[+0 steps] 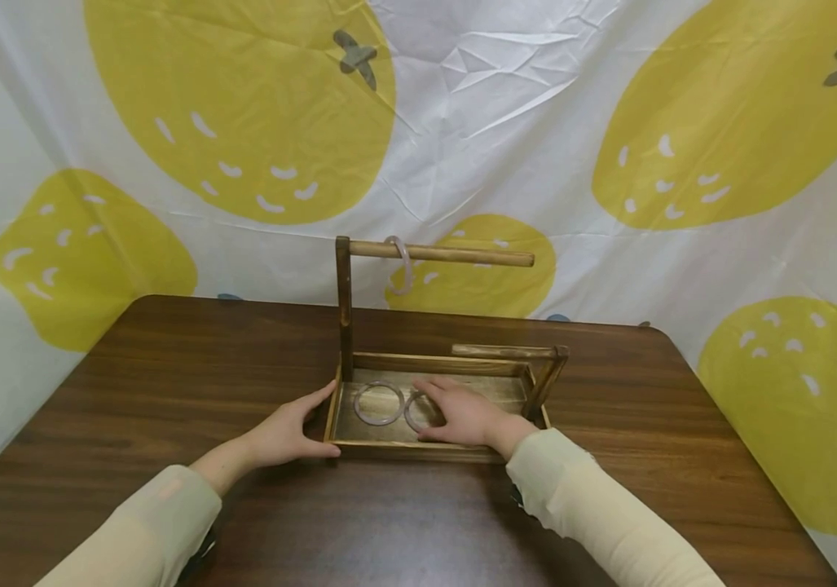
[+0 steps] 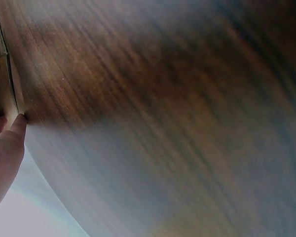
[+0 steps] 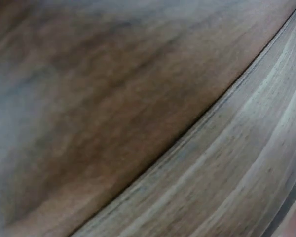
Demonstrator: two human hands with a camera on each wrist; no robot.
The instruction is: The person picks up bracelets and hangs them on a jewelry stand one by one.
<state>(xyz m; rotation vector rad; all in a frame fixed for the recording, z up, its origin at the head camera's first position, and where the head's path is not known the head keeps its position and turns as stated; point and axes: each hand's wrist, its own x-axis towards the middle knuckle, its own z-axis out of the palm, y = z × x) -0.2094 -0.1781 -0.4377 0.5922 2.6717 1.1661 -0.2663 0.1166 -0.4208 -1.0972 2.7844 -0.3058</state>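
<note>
A wooden stand with a shallow tray [image 1: 403, 447] sits on the table. My left hand [image 1: 282, 432] is at its left end, thumb touching the front corner and a finger touching the left side, both fairly straight. Inside the tray a pale translucent bangle [image 1: 379, 422] lies flat. Beside it is a second bangle [image 1: 409, 414], partly covered by my right hand [image 1: 462, 414], whose thumb and fingers hold it from opposite edges. A third bangle [image 1: 407, 273] hangs on the stand's tall upper bar [image 1: 469, 256]. The left wrist view shows the left thumb [image 2: 18, 127] against the wood.
A shorter bar [image 1: 499, 351] rises on a post at the tray's right end, close to the right wrist. Dark wooden table [image 1: 257, 522] surrounds the stand. Behind it hangs a white cloth [image 1: 433, 163] printed with yellow lemons.
</note>
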